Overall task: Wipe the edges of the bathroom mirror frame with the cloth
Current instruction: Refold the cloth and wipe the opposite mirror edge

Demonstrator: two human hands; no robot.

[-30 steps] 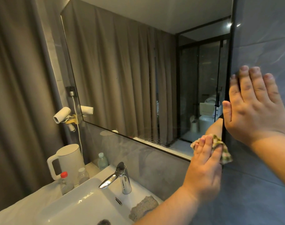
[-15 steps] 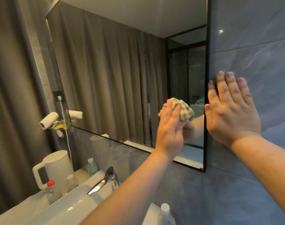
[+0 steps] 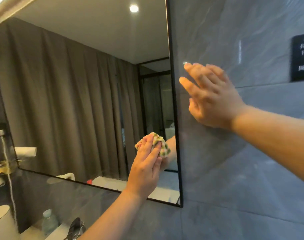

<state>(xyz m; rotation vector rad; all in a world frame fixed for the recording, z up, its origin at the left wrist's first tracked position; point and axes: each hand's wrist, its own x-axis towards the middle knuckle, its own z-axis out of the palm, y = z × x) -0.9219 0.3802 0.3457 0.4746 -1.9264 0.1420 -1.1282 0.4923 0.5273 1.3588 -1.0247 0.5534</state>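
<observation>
Just left of the upright right frame edge (image 3: 173, 118), the left hand (image 3: 146, 170) presses the bunched cloth (image 3: 162, 146) on glass; the blurred right hand (image 3: 212, 99), nearer the edge, seems flat and empty on the wall (image 3: 234, 170).

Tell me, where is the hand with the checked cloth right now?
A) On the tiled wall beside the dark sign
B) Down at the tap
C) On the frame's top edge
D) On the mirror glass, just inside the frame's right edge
D: the left hand presses the cloth against the mirror glass, a little left of the frame's right edge, while the right hand lies on the tiled wall.
</observation>
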